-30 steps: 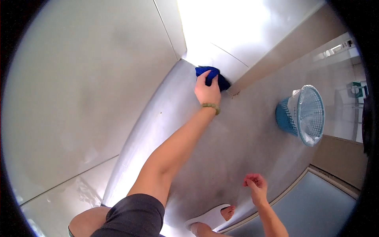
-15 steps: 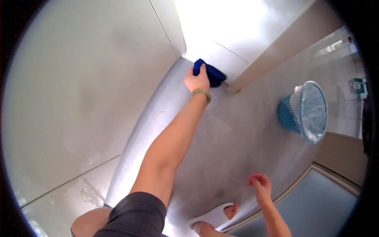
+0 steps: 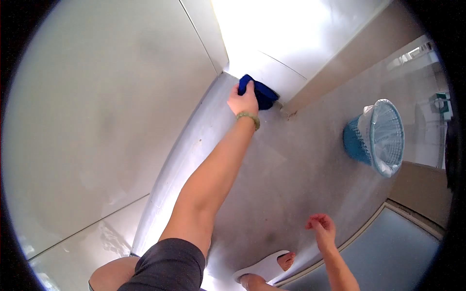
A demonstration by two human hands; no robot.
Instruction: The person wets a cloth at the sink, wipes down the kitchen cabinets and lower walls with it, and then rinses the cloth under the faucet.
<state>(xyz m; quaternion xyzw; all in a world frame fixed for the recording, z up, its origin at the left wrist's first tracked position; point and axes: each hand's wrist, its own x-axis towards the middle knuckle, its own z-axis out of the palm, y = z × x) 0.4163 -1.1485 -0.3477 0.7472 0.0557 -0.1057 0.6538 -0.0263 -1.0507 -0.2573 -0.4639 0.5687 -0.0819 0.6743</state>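
Observation:
My left hand (image 3: 242,101), with a green beaded bracelet at its wrist, is closed on a dark blue cloth (image 3: 264,95). It presses the cloth low against the white wall panel (image 3: 276,68), where the panel meets the grey floor (image 3: 262,169). The bunched cloth spreads out to the right of my fingers, and its underside is hidden. Down at the lower right, my right hand (image 3: 322,228) hangs above the floor, fingers curled in loosely, with nothing visible in it.
A blue mesh wastebasket (image 3: 357,140) with a clear liner stands on the right. A large pale panel (image 3: 97,111) rises on the left. At the bottom is a foot in a white slipper (image 3: 262,266), beside a framed bluish panel (image 3: 388,252).
My left hand and the cloth stay at almost the same spot by the wall. The view has shifted very slightly; my right hand looks unchanged.

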